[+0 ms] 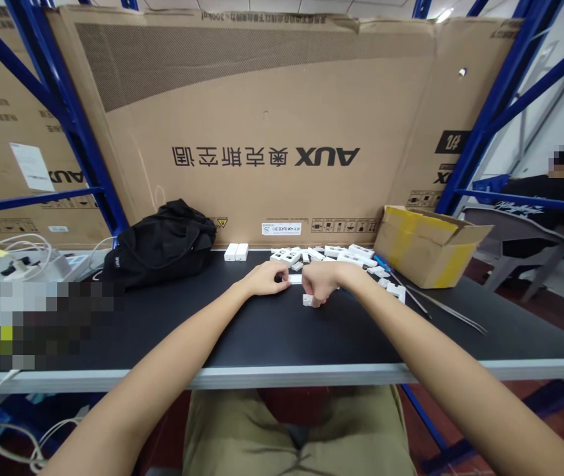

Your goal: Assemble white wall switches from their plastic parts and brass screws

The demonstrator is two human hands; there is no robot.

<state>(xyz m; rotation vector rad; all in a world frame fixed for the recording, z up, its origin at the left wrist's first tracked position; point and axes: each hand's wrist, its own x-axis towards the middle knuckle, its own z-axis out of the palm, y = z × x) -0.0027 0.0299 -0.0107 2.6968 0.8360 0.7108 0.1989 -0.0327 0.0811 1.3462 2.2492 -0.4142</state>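
Together, the left hand (pixel 262 279) and right hand (pixel 323 280) are gripping a slim white plastic strip (pixel 295 279) between their closed fingers. A small white plastic block (pixel 307 300) is sitting just below, on the black desk (pixel 172 330).

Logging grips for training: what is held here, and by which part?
The left hand pinches an end of a white plastic strip; the right hand covers the other end, grip hidden.

Bare left forearm (pixel 162 370) and right forearm (pixel 435 370) extended forward, converging centrally; left hand (pixel 262 279) and right hand (pixel 321 281) just beside each other, knuckles up, fingers curled downward, wrists slightly flexed.
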